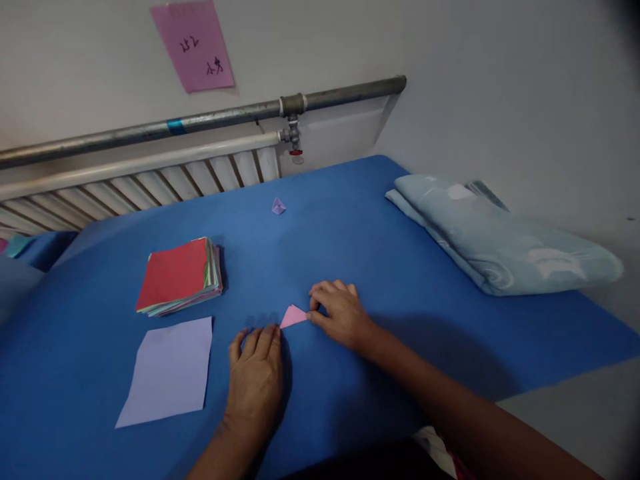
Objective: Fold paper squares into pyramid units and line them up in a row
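Note:
A small piece of pink paper, folded into a triangle, lies on the blue tabletop between my hands. The thumb and index finger of my right hand pinch its right corner, the other fingers curled above. At the left corner rests my left hand, palm down, its fingertips touching the paper and the surface. Its thumb is mostly hidden. Further left lies a flat lavender sheet, with a stack of coloured paper, red on top, behind it. A small purple folded paper piece sits farther back.
A folded light-blue patterned cloth lies at the right by the wall. Along the back run a white radiator and a metal pipe with a red-handled valve. A pink note with handwriting hangs on the wall.

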`<act>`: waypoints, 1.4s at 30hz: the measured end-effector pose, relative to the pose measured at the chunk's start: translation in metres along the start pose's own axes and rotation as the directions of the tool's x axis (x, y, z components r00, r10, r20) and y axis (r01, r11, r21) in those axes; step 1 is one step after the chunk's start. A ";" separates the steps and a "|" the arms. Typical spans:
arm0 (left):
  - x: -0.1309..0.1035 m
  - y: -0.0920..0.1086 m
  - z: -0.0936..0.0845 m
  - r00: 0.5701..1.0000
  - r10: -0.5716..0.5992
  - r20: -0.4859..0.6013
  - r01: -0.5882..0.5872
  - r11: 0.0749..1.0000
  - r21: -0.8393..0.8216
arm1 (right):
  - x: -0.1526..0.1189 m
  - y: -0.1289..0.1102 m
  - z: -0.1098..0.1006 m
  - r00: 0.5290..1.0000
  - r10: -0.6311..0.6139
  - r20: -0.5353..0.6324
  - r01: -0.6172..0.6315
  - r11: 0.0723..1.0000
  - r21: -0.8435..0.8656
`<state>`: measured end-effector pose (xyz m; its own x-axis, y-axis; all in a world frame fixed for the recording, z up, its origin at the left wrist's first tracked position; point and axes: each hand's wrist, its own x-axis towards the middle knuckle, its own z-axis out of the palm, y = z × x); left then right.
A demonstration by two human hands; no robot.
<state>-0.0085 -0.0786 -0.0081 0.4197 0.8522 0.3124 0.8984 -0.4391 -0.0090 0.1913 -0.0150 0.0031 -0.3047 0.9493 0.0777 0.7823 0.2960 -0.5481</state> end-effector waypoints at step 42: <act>0.089 -0.031 -0.015 0.789 -0.043 0.613 0.484 0.659 -0.576 | -0.001 0.001 0.002 0.993 -0.041 -0.111 0.053 0.993 0.108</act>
<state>-0.0007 0.0062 0.0341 0.3717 0.8657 -0.3352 0.7201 -0.0409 0.6926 0.1912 -0.0154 0.0004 -0.2743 0.9424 0.1917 0.7021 0.3324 -0.6297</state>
